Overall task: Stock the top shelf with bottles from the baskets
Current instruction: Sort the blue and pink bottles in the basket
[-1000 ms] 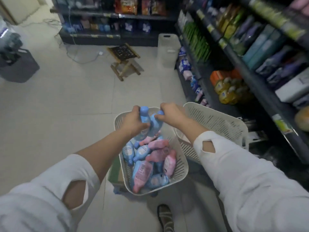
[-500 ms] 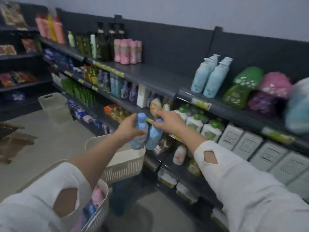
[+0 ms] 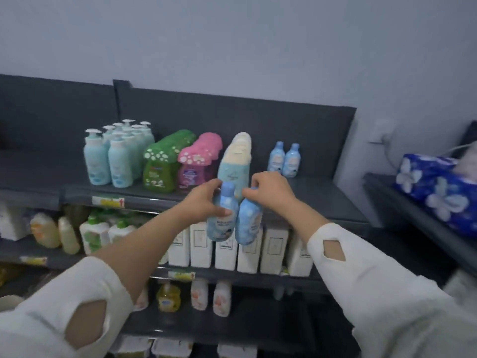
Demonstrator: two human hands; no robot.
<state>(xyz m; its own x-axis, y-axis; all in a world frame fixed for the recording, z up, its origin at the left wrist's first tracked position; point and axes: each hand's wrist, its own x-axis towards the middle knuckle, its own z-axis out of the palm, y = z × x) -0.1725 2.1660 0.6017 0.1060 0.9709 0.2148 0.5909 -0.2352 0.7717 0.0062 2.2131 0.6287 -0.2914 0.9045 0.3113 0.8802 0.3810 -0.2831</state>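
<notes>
My left hand [image 3: 204,200] holds one small blue bottle [image 3: 221,224], the fingers [image 3: 210,188] clamped round its neck and the thumb on the label. My right hand [image 3: 271,189] pinches a second blue bottle [image 3: 249,224] at the cap, from above. Both hang in the air just in front of the edge of the top shelf [image 3: 309,196], side by side, almost touching and a little tilted.

I think the good way is to lift both over the shelf edge and carry them to the bare place on the right, near the two same bottles [image 3: 284,160] that stand upright at the back. I should put each base flat before I let go, label to the front. I should also keep away from the tall pale bottle [image 3: 236,161] just behind my hands, which looks easy to push over.

The bottles are smooth plastic, round at the shoulder and narrow at the neck, with a blue cap and a pale glossy label. The shelf is dark, flat and matt
</notes>
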